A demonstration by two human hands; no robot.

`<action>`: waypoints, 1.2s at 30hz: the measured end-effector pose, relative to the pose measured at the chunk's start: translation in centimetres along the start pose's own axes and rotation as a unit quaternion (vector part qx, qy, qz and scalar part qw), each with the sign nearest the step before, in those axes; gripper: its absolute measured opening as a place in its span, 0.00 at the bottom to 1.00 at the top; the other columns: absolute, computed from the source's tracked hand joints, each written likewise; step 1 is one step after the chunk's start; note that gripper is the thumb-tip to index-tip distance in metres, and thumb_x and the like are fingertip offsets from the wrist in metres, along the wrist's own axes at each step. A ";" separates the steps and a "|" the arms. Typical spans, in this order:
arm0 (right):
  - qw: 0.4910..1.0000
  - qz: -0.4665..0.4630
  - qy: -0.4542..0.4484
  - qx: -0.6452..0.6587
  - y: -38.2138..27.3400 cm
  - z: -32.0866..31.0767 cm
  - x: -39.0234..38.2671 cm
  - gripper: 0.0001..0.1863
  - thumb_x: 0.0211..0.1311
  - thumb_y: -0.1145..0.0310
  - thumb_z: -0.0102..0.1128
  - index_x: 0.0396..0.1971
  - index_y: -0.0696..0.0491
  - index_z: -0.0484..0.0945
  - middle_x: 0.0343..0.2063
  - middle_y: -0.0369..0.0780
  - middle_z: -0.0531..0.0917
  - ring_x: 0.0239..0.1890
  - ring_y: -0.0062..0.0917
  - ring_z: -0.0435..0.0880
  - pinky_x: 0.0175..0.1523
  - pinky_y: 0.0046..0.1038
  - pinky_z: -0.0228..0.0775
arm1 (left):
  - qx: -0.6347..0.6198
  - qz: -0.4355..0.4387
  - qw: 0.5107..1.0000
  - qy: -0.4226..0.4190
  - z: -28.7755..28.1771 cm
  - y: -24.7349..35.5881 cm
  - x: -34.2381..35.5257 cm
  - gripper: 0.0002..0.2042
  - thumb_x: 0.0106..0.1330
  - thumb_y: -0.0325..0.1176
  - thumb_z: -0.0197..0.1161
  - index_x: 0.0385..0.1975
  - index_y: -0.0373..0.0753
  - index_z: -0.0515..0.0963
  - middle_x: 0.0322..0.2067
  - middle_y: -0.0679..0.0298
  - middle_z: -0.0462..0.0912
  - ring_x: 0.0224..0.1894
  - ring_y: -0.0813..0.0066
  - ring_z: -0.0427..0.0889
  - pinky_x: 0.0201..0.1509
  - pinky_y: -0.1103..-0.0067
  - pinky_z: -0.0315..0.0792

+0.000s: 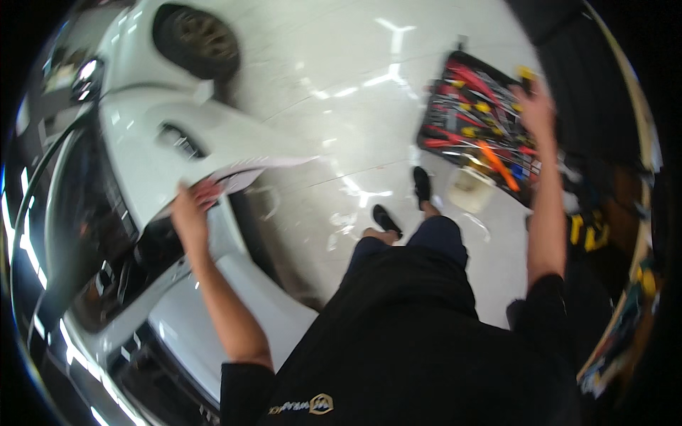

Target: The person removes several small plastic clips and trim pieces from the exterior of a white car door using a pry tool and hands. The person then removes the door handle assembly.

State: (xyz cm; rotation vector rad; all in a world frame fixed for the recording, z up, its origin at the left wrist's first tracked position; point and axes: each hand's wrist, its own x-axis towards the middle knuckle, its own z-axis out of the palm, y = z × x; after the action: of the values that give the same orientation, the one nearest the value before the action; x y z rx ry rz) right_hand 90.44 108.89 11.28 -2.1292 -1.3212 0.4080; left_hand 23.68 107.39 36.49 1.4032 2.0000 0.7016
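Note:
At the left, my left hand (190,216) touches the pale car (160,121) beside a raised or open panel edge (249,170). Its fingers are blurred against a reddish patch, and I cannot tell whether they grip the edge. My right hand (538,113) is over the far right of a black tool case (426,135). Its fingers are closed on a hand tool with a black and yellow handle (526,77); the working end is not visible. Red, yellow and black hand tools (472,106) fill the case, and an orange-handled tool (499,165) lies across its near side.
A cream-coloured container (470,190) stands by the case's near edge. The car's front wheel (197,41) is at the far left. A glossy tiled floor (334,106) lies between car and case, with my feet (387,220) on it. Dark furniture (590,78) lines the right side.

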 end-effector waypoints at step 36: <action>0.672 -0.041 -0.230 0.703 -37.9 15.8 -39.2 0.26 0.68 0.68 0.52 0.63 0.68 0.69 0.43 0.44 0.81 0.38 0.17 0.78 0.45 0.20 0.71 | -0.268 0.269 0.910 -0.168 4.7 -11.1 2.5 0.25 0.78 0.46 0.45 0.61 0.29 0.72 0.58 0.46 0.78 0.66 0.55 0.73 0.69 0.64 0.61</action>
State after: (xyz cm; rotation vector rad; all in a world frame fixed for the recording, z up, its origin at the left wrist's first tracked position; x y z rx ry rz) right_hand 37.18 91.67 20.85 -0.6210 -0.7432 1.4161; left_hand 19.32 106.77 24.96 1.5887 1.0351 1.0620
